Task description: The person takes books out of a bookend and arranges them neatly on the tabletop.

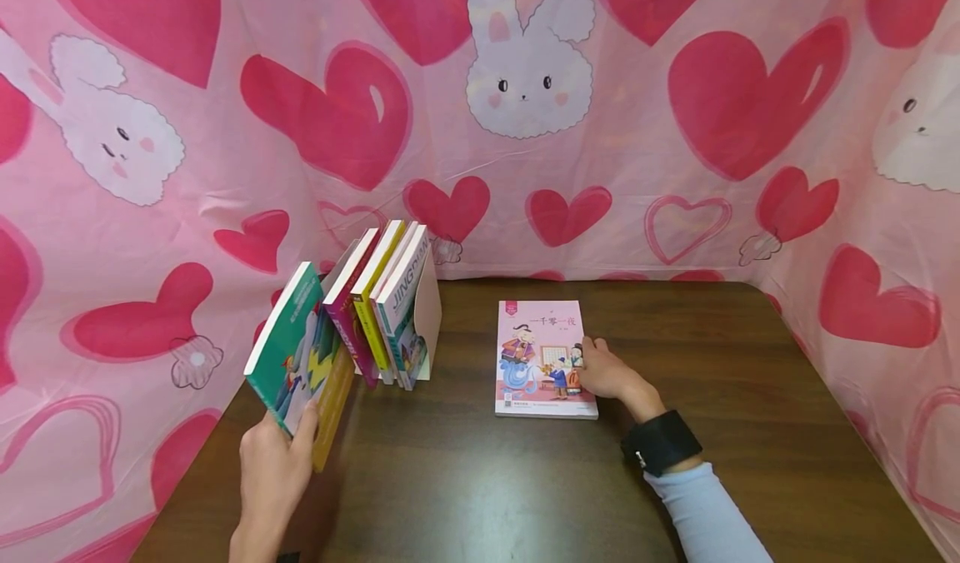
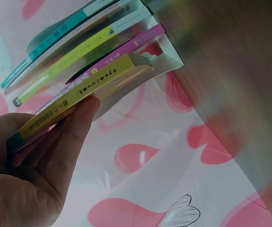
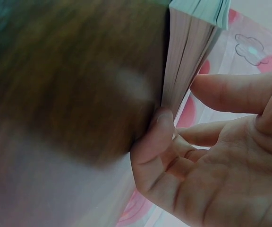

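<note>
My left hand (image 1: 273,471) grips a green-covered book (image 1: 288,338) by its near end, thumb on the cover. The book leans, and its yellow spine (image 2: 79,97) faces the left wrist camera. Just beyond it, several books stand in a pale book holder (image 1: 429,313); among them are a magenta-spined book (image 1: 352,330) and a yellow-spined book (image 1: 375,330). A pink book (image 1: 536,380) with a cartoon cover lies flat on the table. At its right edge my right hand (image 1: 611,371) pinches it, thumb by the cover and a fingertip (image 3: 159,127) under the page edge.
The dark wooden table (image 1: 465,496) reaches back to a pink cloth (image 1: 525,155) printed with hearts and rabbits, which hangs behind and along both sides. A black band (image 1: 663,442) circles the right wrist, below it a light blue sleeve (image 1: 705,513).
</note>
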### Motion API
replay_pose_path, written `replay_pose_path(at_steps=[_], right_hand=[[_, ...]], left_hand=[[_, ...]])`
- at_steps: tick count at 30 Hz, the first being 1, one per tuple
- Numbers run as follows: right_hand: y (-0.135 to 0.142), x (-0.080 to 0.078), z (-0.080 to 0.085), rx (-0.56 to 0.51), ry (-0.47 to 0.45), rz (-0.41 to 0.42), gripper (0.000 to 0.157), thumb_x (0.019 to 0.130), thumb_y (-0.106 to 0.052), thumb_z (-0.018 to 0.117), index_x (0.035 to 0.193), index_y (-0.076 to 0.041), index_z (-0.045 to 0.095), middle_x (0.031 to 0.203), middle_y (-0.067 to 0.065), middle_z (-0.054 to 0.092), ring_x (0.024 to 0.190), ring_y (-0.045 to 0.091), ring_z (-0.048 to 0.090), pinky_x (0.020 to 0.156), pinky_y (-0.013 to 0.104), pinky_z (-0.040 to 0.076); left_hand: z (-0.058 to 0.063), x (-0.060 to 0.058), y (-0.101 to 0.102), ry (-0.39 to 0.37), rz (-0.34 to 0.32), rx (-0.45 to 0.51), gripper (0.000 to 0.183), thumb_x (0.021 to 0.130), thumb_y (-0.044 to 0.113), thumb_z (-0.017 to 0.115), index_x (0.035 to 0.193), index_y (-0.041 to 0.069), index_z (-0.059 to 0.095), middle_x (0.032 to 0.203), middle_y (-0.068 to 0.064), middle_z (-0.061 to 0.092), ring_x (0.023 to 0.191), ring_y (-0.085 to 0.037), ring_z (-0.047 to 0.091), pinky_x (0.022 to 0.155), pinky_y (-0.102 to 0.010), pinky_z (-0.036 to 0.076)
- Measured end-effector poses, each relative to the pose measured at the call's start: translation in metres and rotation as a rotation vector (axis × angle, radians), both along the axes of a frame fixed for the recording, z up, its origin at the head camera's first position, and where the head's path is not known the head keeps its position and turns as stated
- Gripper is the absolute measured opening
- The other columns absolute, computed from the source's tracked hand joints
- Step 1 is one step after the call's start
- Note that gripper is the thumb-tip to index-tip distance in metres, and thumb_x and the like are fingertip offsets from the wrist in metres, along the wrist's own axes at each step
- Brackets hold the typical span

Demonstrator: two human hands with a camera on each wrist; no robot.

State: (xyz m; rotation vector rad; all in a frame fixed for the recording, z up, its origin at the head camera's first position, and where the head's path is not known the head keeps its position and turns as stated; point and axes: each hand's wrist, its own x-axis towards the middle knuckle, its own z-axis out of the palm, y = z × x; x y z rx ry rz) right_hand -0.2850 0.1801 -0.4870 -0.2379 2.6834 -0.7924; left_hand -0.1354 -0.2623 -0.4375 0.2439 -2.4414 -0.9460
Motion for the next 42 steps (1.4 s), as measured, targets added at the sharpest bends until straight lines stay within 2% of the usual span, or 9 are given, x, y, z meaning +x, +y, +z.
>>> replay_pose_path(at_steps=[21, 26, 30, 37, 42], right_hand=[[0.000, -0.002, 0.000, -0.003, 0.001, 0.000, 0.072, 0.102, -0.010, 0.060, 0.155, 0.019, 0.022, 0.145, 0.038, 0.037, 0.118, 0.045, 0.050, 0.107, 0.066, 0.043], [-0.001, -0.001, 0.002, -0.012, -0.003, -0.001, 0.072, 0.101, -0.009, 0.061, 0.155, 0.020, 0.023, 0.139, 0.036, 0.040, 0.115, 0.044, 0.051, 0.104, 0.063, 0.045], [-0.002, -0.001, 0.001, -0.017, -0.007, 0.000, 0.071, 0.101, -0.009, 0.059, 0.155, 0.020, 0.022, 0.143, 0.037, 0.037, 0.118, 0.045, 0.050, 0.107, 0.065, 0.043], [-0.001, -0.002, 0.000, -0.024, -0.015, -0.006, 0.071, 0.103, -0.009, 0.057, 0.156, 0.019, 0.019, 0.148, 0.039, 0.034, 0.122, 0.046, 0.048, 0.111, 0.066, 0.039], [-0.001, 0.000, 0.002, -0.015, -0.008, 0.001, 0.071, 0.102, -0.008, 0.058, 0.155, 0.020, 0.021, 0.147, 0.040, 0.034, 0.121, 0.046, 0.049, 0.110, 0.067, 0.039]], left_hand=[[-0.006, 0.017, 0.005, 0.102, 0.049, -0.010, 0.036, 0.100, 0.008, 0.071, 0.128, -0.013, 0.065, 0.117, -0.035, 0.069, 0.100, -0.055, 0.070, 0.077, -0.065, 0.053], [-0.006, 0.022, 0.007, 0.084, 0.056, -0.012, 0.037, 0.100, 0.009, 0.071, 0.130, -0.013, 0.064, 0.118, -0.035, 0.069, 0.101, -0.055, 0.070, 0.078, -0.064, 0.053], [-0.005, 0.025, 0.010, 0.081, 0.050, -0.011, 0.038, 0.099, 0.007, 0.072, 0.130, -0.013, 0.064, 0.118, -0.035, 0.069, 0.102, -0.056, 0.069, 0.079, -0.064, 0.052], [-0.005, 0.028, 0.013, 0.136, 0.046, -0.020, 0.034, 0.097, 0.005, 0.075, 0.125, -0.014, 0.067, 0.114, -0.034, 0.070, 0.097, -0.054, 0.071, 0.076, -0.066, 0.055], [-0.005, 0.031, 0.019, 0.107, 0.040, 0.005, 0.035, 0.099, 0.006, 0.073, 0.127, -0.013, 0.066, 0.116, -0.034, 0.070, 0.099, -0.054, 0.071, 0.078, -0.065, 0.054]])
